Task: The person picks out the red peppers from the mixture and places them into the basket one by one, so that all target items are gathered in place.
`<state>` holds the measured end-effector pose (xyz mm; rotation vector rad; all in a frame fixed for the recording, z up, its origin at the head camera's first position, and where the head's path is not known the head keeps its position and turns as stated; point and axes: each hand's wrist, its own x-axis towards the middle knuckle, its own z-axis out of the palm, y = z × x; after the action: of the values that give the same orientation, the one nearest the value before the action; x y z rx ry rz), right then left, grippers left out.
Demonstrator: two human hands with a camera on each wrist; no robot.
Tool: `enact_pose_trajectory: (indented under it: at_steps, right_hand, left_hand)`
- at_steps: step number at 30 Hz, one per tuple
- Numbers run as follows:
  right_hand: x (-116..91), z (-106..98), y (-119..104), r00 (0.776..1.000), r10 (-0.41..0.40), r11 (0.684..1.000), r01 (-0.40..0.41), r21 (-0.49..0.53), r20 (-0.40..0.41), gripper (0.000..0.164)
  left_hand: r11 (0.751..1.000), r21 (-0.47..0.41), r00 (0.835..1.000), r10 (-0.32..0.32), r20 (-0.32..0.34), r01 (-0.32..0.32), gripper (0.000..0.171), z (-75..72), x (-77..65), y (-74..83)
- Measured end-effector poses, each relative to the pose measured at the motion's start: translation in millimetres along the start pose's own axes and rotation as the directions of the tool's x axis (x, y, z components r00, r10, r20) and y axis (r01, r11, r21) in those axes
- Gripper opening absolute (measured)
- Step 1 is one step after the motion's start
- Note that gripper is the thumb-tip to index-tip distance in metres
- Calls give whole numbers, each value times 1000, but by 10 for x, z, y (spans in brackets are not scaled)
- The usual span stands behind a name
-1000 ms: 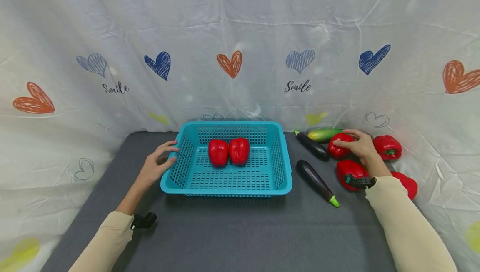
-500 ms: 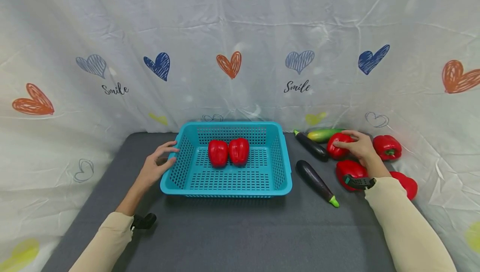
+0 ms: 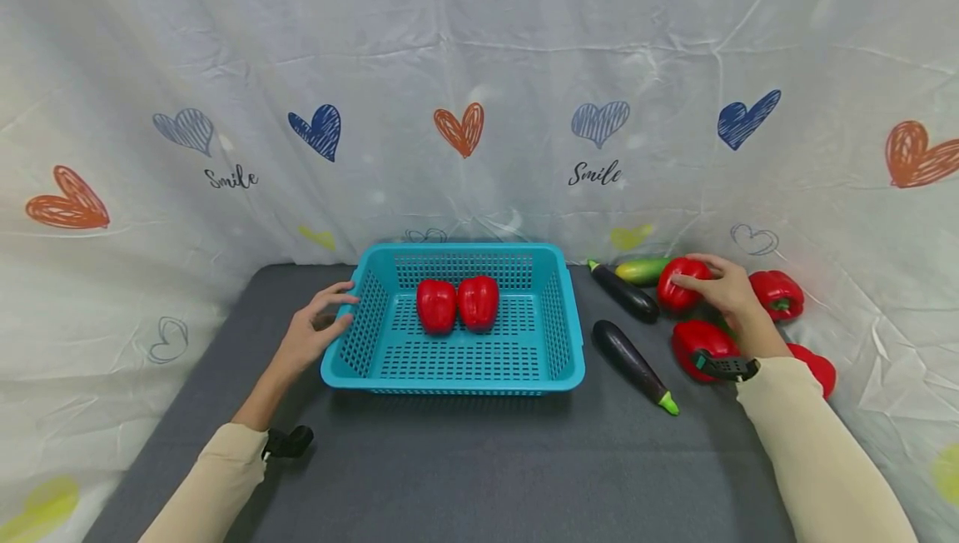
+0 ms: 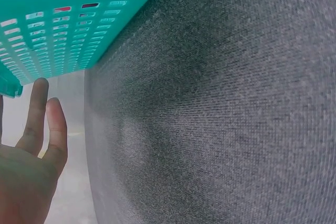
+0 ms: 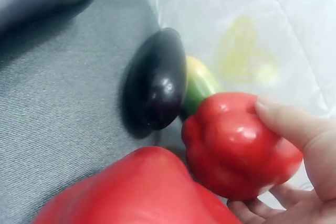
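My right hand (image 3: 732, 291) grips a red bell pepper (image 3: 678, 291) among the vegetables on the right. In the right wrist view its thumb lies on top of that pepper (image 5: 239, 142) and the other fingers reach underneath. Behind the held pepper a green-and-yellow cucumber (image 3: 640, 271) is partly covered. My left hand (image 3: 309, 335) is at the left rim of a blue plastic basket (image 3: 449, 383), its fingers loosely spread. From the left wrist, two fingertips (image 4: 40, 90) show right by the basket's slotted wall. Inside the basket two red bell peppers (image 3: 457, 305) stand side by side.
Two eggplants (image 3: 633, 366) lie between the basket and the right hand. More red bell peppers (image 3: 776, 294) surround the right wrist, one (image 3: 700, 347) just in front of it. A white curtain (image 3: 479, 43) printed with hearts hangs behind the dark grey tabletop (image 3: 464, 468).
The right hand takes a firmer hold of the bell pepper, which has tipped and shifted slightly up and to the right. My left hand and the basket stay put.
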<state>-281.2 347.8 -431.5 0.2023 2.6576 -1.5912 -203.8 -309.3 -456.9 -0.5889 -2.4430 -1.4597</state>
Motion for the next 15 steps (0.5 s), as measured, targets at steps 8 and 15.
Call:
enact_pose_trajectory:
  at_steps: [8, 15]
  right_hand:
    - [-70, -40, -182, 998, -60, 998, 60, 10, 3, 77]
    - [-114, -58, -297, 995, -104, 994, 104, 46, 3, 75]
  left_hand:
    - [1000, -3, 1000, -3, -4, 3, 31, 2, -8, 9]
    - [1000, -5, 1000, 6, -4, -6, 31, 8, 3, 0]
